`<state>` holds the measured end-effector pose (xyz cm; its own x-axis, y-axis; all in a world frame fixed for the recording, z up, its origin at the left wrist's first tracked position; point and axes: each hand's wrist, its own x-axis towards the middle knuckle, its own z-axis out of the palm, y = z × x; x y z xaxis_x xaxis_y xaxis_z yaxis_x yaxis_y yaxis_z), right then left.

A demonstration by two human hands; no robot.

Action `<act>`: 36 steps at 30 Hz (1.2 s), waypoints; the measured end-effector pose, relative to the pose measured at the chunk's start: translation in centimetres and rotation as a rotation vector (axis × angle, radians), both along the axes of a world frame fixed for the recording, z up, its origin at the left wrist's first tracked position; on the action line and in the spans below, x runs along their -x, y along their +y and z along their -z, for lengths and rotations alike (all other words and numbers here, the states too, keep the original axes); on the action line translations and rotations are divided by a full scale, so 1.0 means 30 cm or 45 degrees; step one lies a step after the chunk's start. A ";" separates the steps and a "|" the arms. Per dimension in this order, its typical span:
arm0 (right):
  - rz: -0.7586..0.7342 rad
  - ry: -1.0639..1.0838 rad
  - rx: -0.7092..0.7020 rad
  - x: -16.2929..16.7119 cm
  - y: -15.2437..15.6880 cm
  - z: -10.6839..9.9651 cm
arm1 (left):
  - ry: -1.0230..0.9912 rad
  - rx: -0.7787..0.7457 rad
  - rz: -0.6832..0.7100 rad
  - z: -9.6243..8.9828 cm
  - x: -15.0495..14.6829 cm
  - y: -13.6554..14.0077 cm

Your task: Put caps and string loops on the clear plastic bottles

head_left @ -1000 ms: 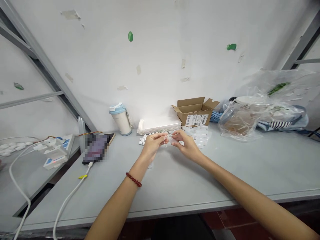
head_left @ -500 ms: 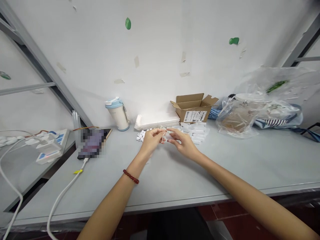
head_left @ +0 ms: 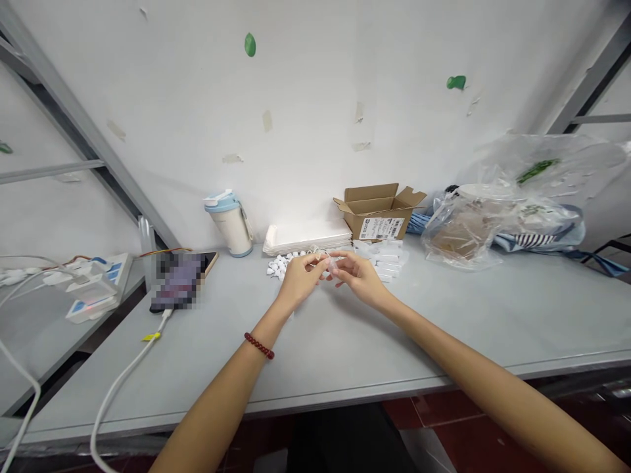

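- Pinching a small translucent plastic piece (head_left: pixel 333 265), my left hand (head_left: pixel 302 279) and right hand (head_left: pixel 362 279) meet over the flat grey tabletop (head_left: pixel 345 355), fingers closed on it.
- It sits between my two sets of fingertips, neither hand nearer; its long axis I cannot tell.
- Just beyond my left fingers lies a pile of small white pieces (head_left: pixel 276 265); beyond my right, some whitish translucent plastic tubes (head_left: pixel 390 260).
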<state>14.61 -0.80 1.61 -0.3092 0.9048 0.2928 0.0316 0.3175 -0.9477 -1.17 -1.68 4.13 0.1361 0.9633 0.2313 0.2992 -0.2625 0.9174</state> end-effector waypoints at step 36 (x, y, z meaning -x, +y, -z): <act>-0.212 0.198 0.393 0.018 -0.016 -0.011 | 0.968 -0.649 0.156 -0.041 0.009 -0.072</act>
